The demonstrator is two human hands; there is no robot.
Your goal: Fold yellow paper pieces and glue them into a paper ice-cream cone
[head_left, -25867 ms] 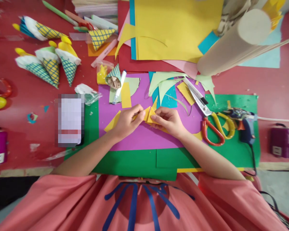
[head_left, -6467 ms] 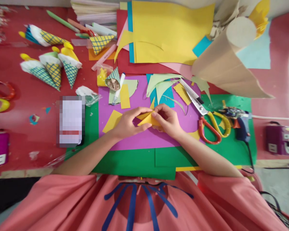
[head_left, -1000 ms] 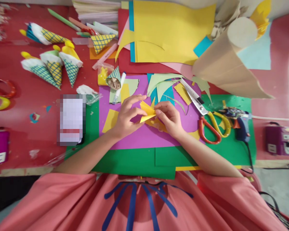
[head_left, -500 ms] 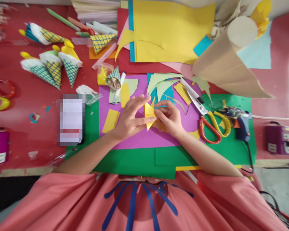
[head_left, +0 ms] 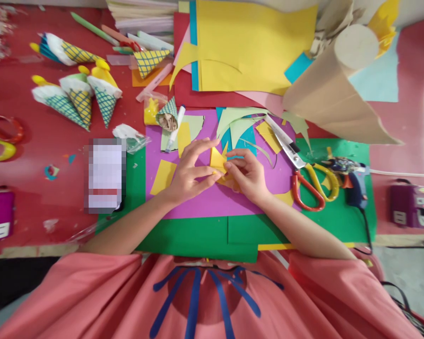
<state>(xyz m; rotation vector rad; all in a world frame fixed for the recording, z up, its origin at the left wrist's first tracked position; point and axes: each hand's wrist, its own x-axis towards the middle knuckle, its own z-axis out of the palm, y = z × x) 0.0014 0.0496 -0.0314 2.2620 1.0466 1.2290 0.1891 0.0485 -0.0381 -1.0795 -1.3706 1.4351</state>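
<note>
Between my two hands is a small folded piece of yellow paper (head_left: pixel 217 158). My left hand (head_left: pixel 188 173) grips its left and lower edge, with the index finger stretched above it and the thumb and another finger closed near its bottom. My right hand (head_left: pixel 248 175) pinches its right side between thumb and curled fingers. Under both hands lies a purple sheet (head_left: pixel 198 208), with yellow paper scraps partly hidden below my right hand. To the right rest large scissors (head_left: pixel 305 170) with red and yellow handles.
A glue gun (head_left: pixel 356 186) lies at the right on green sheets (head_left: pixel 194 235). Left of my hands is a phone (head_left: pixel 105 175). Small decorated paper cones (head_left: pixel 104 101) sit at upper left. A large brown paper cone (head_left: pixel 325 89) and yellow sheets (head_left: pixel 254 47) are at the back.
My left thumb and lower fingers have drawn down and together at the paper's bottom edge. The paper has turned, and its lower pointed tip no longer shows.
</note>
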